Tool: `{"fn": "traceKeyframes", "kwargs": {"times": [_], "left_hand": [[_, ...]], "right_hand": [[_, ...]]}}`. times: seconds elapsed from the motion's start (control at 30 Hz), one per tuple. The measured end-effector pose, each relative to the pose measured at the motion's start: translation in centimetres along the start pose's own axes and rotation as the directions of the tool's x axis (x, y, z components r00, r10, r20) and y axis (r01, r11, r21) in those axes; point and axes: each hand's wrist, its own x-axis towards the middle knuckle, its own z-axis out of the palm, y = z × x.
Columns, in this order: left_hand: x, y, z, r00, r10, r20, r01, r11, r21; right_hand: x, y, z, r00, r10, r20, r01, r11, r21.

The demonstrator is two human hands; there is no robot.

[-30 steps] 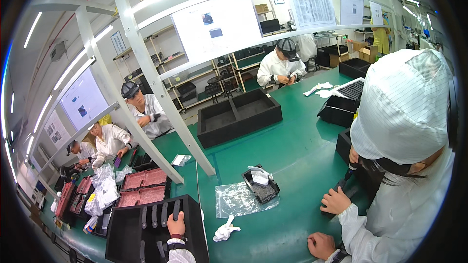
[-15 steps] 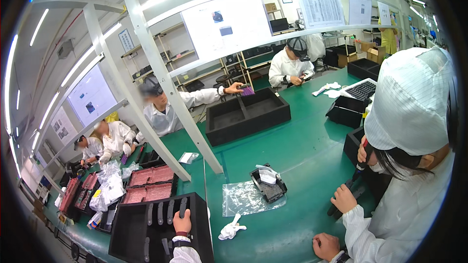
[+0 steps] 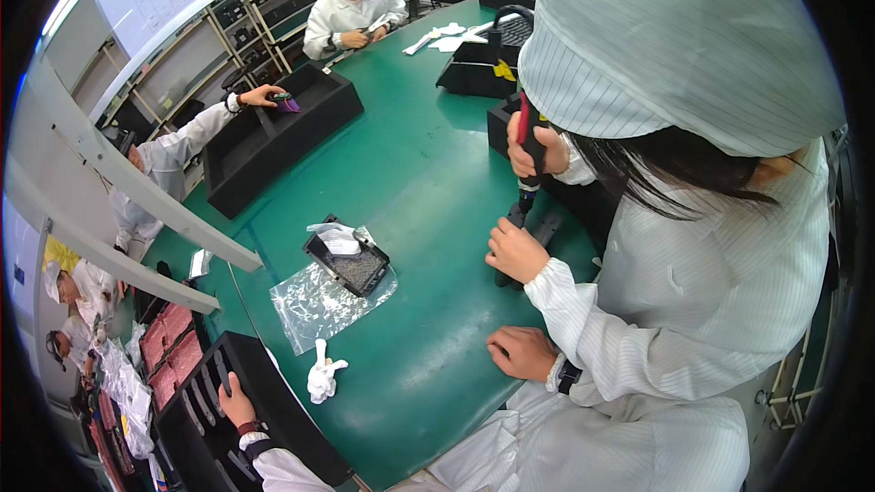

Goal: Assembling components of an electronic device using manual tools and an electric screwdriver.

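At the lower left, my left hand (image 3: 239, 403) reaches over a black foam tray (image 3: 239, 346). Its fingers close on a dark, narrow, handle-like piece (image 3: 221, 366), which seems to sit at its slot. Several similar dark strips (image 3: 199, 401) lie beside it in the tray. My right hand (image 3: 521, 353) rests loosely curled on the green table, nearest the co-worker's forearm, with nothing visible in it. A dark band circles each of my wrists.
Close on the right, a co-worker holds a power screwdriver (image 3: 530, 159) upright over a dark part. A small black box (image 3: 369, 273) lies on a clear plastic bag (image 3: 314, 314). Nearby is a crumpled white glove (image 3: 324, 375). A large black tray (image 3: 237, 178) stands farther back.
The view has swung to the right, so everything sits farther left and the co-worker fills more of it. My left hand stays on the piece in the tray; my right hand stays on the table.
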Motion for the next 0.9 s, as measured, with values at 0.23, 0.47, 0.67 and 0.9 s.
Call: {"fn": "traceKeyframes", "kwargs": {"times": [0.23,0.47,0.67,0.9], "left_hand": [[-0.5,-0.9,-0.9,0.998,0.022,-0.053,-0.021,0.999,0.025],[-0.5,-0.5,-0.9,0.999,0.028,-0.035,-0.028,1.0,-0.009],[0.0,-1.5,-0.7,0.998,0.022,-0.066,-0.021,1.0,0.015],[-0.3,-0.3,-1.1,1.0,0.03,0.009,-0.03,0.999,-0.016]], "right_hand": [[-0.3,-0.2,0.6,1.0,-0.002,0.003,0.002,0.999,0.032],[0.3,0.2,0.5,0.995,-0.082,-0.059,0.084,0.996,0.023],[0.1,0.5,1.3,0.995,-0.065,-0.077,0.07,0.996,0.059],[-0.1,0.9,1.4,0.995,-0.065,-0.076,0.071,0.994,0.079]]}}
